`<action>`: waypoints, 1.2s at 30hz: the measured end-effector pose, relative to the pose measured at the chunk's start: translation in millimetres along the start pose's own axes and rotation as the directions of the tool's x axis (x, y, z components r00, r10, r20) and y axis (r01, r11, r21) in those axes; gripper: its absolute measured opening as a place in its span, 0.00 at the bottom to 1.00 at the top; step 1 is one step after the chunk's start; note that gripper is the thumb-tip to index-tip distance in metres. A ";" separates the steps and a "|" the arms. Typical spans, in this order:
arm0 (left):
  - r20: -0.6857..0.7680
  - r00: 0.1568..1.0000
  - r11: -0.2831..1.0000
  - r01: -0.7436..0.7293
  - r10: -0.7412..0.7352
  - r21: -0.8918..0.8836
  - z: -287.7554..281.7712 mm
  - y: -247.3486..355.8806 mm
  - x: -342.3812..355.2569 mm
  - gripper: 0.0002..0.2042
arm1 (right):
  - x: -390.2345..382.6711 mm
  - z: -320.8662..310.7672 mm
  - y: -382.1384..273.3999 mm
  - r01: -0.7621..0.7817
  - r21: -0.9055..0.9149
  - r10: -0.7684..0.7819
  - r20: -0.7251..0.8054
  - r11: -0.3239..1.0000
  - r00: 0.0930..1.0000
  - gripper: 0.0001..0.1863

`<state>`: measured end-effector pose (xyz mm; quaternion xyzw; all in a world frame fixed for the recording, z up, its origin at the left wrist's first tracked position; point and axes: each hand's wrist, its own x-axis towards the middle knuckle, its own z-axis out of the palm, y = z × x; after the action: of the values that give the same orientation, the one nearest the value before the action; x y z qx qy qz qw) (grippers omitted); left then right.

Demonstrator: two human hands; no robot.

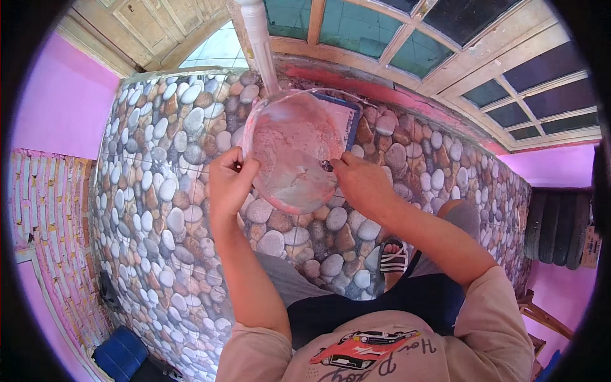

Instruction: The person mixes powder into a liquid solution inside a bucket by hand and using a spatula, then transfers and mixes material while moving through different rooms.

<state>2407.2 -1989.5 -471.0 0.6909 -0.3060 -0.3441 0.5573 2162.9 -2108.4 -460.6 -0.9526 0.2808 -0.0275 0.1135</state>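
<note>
My left hand (234,179) grips the left rim of a round, translucent bucket (289,143) with pink and whitish residue inside. My right hand (363,178) is closed at the bucket's right side on a small, dark, shiny object (328,165) that I cannot make out clearly. Behind the bucket, partly hidden by it, a blue-edged tray (347,130) with pink residue rests on the pebble-patterned floor (159,210). A sandaled foot (394,258) shows below my right forearm.
A white post (258,41) rises beyond the bucket. Wooden glazed panels (420,44) line the far side, and a wooden door (114,32) is at top left. Tires (550,226) stack at the right. A blue container (121,353) sits lower left beside a brick wall (54,223).
</note>
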 end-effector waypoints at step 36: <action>-0.223 0.888 0.912 -0.410 0.402 0.010 60.4 10.3 -11.6 0.10 | 0.9 -11.5 8.1 0.011 0.115 -0.018 0.057 0.993 0.998 0.13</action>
<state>2350.7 -2015.9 -467.9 0.6348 -0.3736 -0.1471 0.6602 2158.0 -2117.8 -451.3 -0.9469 0.2684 -0.0168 0.1761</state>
